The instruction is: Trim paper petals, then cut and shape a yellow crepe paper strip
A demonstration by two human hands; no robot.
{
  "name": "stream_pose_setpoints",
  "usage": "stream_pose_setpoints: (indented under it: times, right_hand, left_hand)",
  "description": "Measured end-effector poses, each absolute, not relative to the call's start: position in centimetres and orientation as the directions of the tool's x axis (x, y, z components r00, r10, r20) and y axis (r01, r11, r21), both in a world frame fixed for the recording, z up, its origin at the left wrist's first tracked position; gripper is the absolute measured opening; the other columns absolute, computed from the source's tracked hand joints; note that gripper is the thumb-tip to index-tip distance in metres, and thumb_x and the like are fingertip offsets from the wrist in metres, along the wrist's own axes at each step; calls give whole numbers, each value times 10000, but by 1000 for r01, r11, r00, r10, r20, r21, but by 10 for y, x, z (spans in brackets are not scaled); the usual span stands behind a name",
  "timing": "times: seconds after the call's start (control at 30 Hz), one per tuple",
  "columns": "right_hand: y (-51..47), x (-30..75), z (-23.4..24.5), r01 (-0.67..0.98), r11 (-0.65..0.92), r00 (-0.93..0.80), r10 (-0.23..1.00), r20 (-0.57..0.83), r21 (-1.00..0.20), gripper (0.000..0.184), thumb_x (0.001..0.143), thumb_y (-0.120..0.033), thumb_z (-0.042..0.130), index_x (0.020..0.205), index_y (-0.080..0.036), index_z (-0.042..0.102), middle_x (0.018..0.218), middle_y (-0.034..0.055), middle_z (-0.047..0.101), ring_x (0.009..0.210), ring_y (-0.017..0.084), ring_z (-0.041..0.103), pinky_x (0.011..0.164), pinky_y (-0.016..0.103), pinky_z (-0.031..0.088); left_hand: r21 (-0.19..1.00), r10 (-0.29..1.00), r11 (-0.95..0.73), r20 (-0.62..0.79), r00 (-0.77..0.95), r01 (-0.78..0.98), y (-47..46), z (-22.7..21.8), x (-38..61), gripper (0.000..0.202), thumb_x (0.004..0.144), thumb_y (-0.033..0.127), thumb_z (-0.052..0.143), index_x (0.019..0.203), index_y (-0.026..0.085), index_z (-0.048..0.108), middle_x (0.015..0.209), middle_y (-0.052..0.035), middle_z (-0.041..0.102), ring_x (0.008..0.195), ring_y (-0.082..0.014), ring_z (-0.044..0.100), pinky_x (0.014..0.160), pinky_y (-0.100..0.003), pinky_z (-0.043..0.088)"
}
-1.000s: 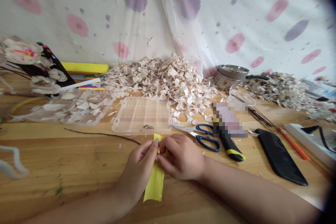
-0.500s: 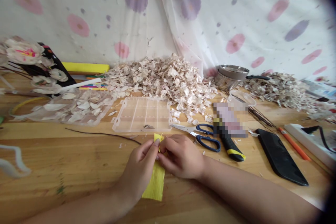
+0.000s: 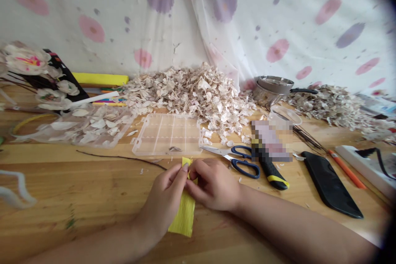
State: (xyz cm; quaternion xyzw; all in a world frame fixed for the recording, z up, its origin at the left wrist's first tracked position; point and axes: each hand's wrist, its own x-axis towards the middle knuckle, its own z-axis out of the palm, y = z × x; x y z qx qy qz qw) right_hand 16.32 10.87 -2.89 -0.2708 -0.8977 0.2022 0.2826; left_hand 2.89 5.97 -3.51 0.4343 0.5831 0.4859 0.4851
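A strip of yellow crepe paper (image 3: 184, 216) lies on the wooden table (image 3: 93, 189) between my hands. My left hand (image 3: 163, 200) pinches its upper end with thumb and forefinger. My right hand (image 3: 212, 183) is closed on the same end from the right, fingertips meeting the left hand's. A thin dark wire (image 3: 120, 158) runs left from the pinched spot; its end is hidden by my fingers.
A clear compartment box (image 3: 168, 134) sits just beyond my hands, with blue-handled scissors (image 3: 238, 159), a black and yellow knife (image 3: 270, 171) and a black case (image 3: 329, 183) to the right. A heap of pale petals (image 3: 192, 93), a metal pot (image 3: 274, 88) and a clear tray of petals (image 3: 83, 126) stand behind.
The lower end of the yellow strip has shifted slightly right. My hands stay pinched on its top in almost the same place.
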Motion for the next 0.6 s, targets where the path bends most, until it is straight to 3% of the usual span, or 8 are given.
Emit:
stream_pose_setpoints:
  times: [0.33,0.6]
  right_hand:
    - [109,163,-30,408,774,-682,611,403,-484,131,848,-293,468,774,-187,486,624,23,606,542,136,535,511,234,359]
    - [109,164,-31,389,775,-671,609,423,-499,135,842,-296,487,801,-172,519,626,27,614,544,138,538,510,237,369]
  left_hand:
    - [982,965,187,-179,-189,27,61,-41,28,303,767,448,538,582,214,482,572,13,520,658,-190,554,544,-238,417]
    - [981,977,177,-184,-103,-79,59,-35,28,239,768,383,569,635,190,525,598,41,514,603,-134,494,543,-212,381]
